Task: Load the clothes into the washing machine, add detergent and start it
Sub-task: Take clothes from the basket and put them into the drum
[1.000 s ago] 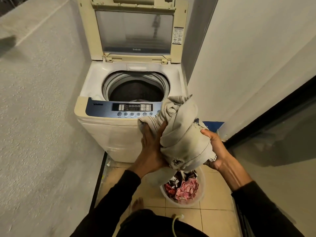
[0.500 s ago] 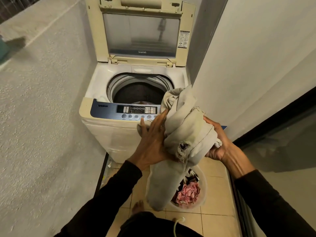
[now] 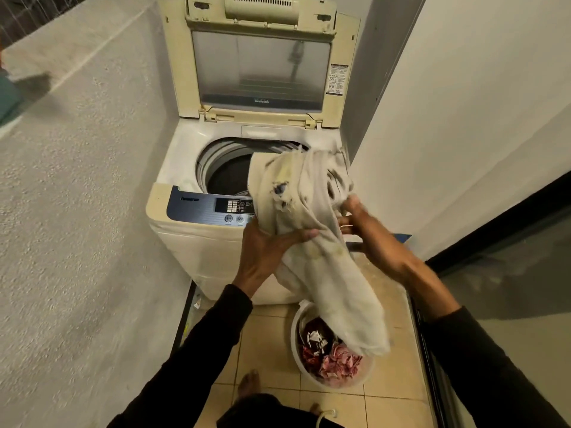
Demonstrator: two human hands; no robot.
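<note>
A cream top-loading washing machine (image 3: 197, 242) stands ahead with its lid (image 3: 262, 66) raised and its dark drum (image 3: 227, 177) exposed. I hold a bundled cream garment (image 3: 302, 211) over the machine's front right corner, its top reaching over the drum rim and its tail hanging down toward the floor. My left hand (image 3: 265, 251) grips the bundle from below, thumb across the cloth. My right hand (image 3: 361, 230) holds its right side, fingers in the folds. The garment covers the right part of the blue control panel (image 3: 197, 208).
A white basket (image 3: 296, 350) with red and pink clothes sits on the tiled floor below the hanging cloth. Rough plaster walls close in on the left and right. A dark-framed glass door runs along the right. My bare foot (image 3: 248, 381) is near the basket.
Both hands have lifted the cream garment up and forward, from in front of the control panel to over the drum's rim. Its tail has unrolled and now hangs lower.
</note>
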